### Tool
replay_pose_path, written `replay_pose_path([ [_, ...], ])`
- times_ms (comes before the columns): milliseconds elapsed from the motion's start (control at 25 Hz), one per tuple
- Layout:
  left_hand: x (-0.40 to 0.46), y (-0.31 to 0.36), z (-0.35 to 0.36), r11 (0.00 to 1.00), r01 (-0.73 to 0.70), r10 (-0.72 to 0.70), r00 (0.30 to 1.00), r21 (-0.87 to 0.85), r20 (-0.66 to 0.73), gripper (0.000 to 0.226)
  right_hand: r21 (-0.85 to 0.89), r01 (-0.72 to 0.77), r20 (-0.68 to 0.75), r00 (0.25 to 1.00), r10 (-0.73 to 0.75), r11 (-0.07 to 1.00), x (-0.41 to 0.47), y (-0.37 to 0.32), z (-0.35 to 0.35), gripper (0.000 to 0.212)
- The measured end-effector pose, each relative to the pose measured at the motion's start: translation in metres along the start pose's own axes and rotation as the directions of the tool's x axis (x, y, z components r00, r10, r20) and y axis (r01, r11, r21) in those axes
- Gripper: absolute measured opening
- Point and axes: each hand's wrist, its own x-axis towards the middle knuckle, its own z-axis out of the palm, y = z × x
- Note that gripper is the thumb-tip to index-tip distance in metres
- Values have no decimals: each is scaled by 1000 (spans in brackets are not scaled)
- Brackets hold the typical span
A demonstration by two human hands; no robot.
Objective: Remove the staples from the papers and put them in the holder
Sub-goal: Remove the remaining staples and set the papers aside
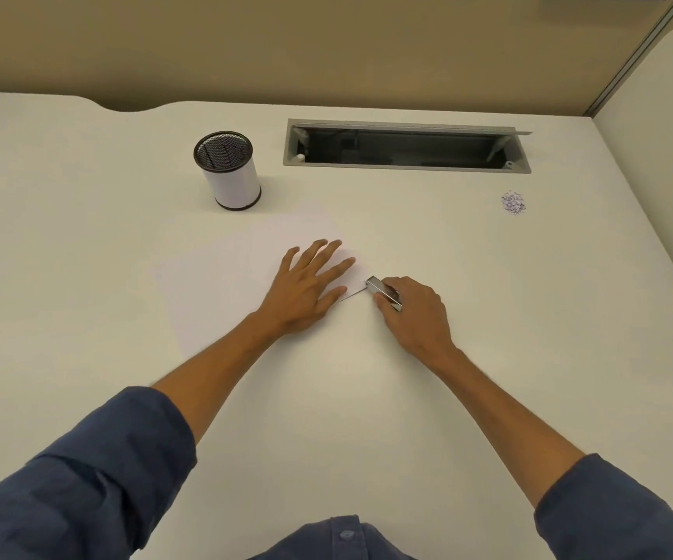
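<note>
**Staple remover at the corner of the papers**

My left hand (306, 284) lies flat on the papers (246, 272), fingers straight and spread, pressing the sheets down onto the desk (84, 236). The fingertips point toward the far right corner of the papers, and my thumb reaches toward the near right edge.

My right hand (411, 313) is curled round a metal staple remover (383, 293), gripping it from above with the fingers wrapped over its body. The tool's front end sits right at the right-hand corner of the papers, just beside my left thumb. A thin line shows at that edge of the papers, under the tool's tip; I cannot tell whether it is a staple or the paper's edge.

The papers lie turned at an angle, white on the pale desk, so their outline is faint. The holder (227, 169), a round mesh cup with a dark rim and a white wall, stands upright just beyond the far corner of the papers, apart from them. Well to the right of the papers, past my right hand, a small heap of loose staples (513, 202) lies on the desk. Beyond the papers, to the right of the holder, a long grey cable slot (407, 145) is set into the desk with its flap open.

Both my forearms are bare, with blue sleeves (84, 478) pushed back.
</note>
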Motion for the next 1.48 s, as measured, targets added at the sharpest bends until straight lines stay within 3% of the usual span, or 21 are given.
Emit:
replay_pose_path([
  [280, 15, 0, 10, 996, -14, 20, 997, -84, 71, 59, -194, 44, -25, 998, -49, 980, 2, -6, 14, 26],
  [520, 12, 3, 15, 991, 23, -16, 998, -130, 57, 56, -197, 56, -111, 991, -79, 979, 6, -12, 23, 23],
  [640, 12, 7, 15, 986, 64, -55, 996, -152, 65, 56, -292, 81, -136, 983, -125, 953, 7, -18, 27, 12],
  [840, 12, 8, 16, 985, 89, -82, 995, -145, 47, 58, -335, 37, -176, 979, -101, 941, 8, -25, 33, 15],
  [1080, 12, 8, 17, 985, 98, -95, 995, -140, 30, 58, -208, -81, -89, 994, 64, 975, 13, -29, 30, 28],
  [1200, 12, 9, 17, 984, 107, -104, 994, -140, 31, 59, 3, -189, -40, 981, 189, 982, 18, -27, 24, 34],
  [1320, 12, 9, 17, 985, 104, -102, 995, -140, 20, 59, 204, -306, 21, 951, 309, 930, 25, -25, 17, 48],
  [1480, 11, 9, 19, 985, 104, -104, 995, -137, 6, 57, 372, -399, 91, 914, 395, 838, 32, -21, 10, 49],
])
